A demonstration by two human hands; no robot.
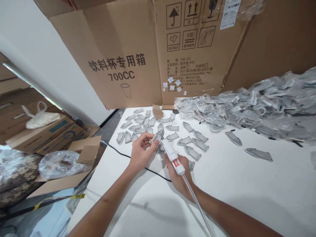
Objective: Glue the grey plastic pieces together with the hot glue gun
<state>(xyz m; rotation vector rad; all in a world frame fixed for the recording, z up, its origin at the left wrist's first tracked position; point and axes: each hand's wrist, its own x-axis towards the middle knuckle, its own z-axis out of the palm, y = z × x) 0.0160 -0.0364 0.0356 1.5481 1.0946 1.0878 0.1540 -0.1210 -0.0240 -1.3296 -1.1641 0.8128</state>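
My left hand [142, 149] pinches a small grey plastic piece [156, 137], pointed at one end, between thumb and fingers. In my right hand [179, 174] is a white glue gun [170, 152] with a red patch on its body. Its nozzle points at the held piece; I cannot tell whether they touch. A long translucent glue stick [195, 196] runs back from the gun over my right forearm. Around both hands, more grey pieces [193, 153] of the same shape lie on the white table [148, 210].
A heap of bagged grey pieces [247, 102] fills the table's back right. Behind stands a large cardboard box [123, 39] with small stickers. A black cable [158, 174] crosses the table near my hands. Left of the table, an opened carton [86, 158] holds clear plastic.
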